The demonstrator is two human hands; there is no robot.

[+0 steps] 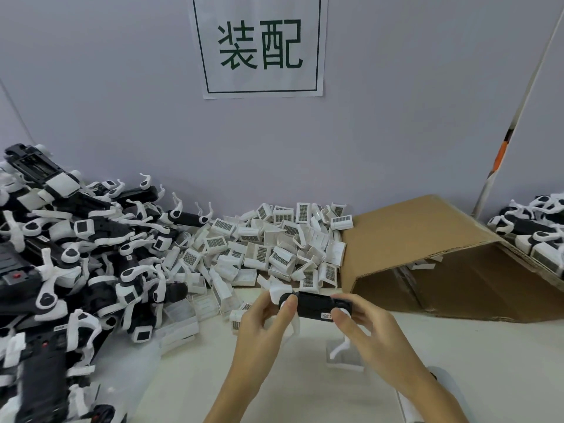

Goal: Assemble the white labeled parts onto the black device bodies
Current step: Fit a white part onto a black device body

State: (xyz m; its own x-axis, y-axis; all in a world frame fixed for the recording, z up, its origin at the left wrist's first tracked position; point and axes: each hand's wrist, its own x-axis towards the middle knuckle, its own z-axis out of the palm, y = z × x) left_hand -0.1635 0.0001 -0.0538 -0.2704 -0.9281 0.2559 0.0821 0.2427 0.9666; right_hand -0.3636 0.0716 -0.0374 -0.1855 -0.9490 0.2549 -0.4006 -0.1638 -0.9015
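Gripping the black device body [314, 305] by its white-capped ends, your left hand [262, 326] and right hand [363, 325] curl closed round it before the cardboard box [427, 239].

A pale worktop [305, 386] carries a large heap of black device bodies [61, 254] with white fittings at its left, a pile of white labeled parts [274, 245] along the back wall, and an opened cardboard box [427, 239] lying on its side at the right.

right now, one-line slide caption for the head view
Both hands hold a black device body before a white labeled parts pile.
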